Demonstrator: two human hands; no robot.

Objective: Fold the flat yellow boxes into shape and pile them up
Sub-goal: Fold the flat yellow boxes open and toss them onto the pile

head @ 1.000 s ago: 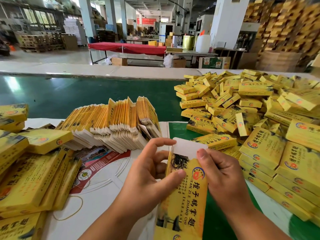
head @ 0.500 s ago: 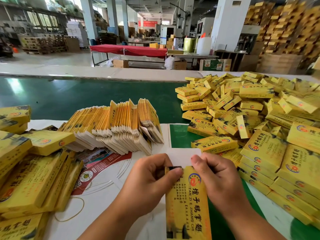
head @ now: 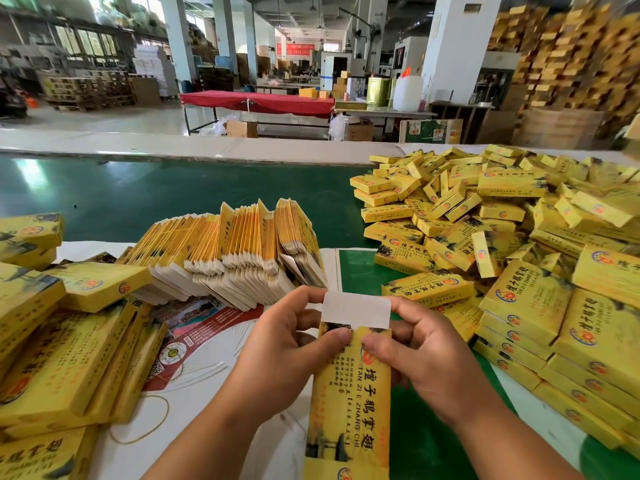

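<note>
Yellow box [head: 349, 403] between left hand [head: 287, 344] and right hand [head: 429, 355], thumbs pinching

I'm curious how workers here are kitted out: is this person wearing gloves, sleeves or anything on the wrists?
No. The left hand and right hand are bare, without gloves, rings or a watch. Both forearms are uncovered as far as the picture shows; no sleeve is visible.

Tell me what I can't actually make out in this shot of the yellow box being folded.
Head view only:
- Near end of the held yellow cardboard box: cut off by the bottom edge.
- Fingers behind it: hidden by the box; left hand and right hand show mainly thumbs.
- Stacked cartons, far right: blurred.
</note>
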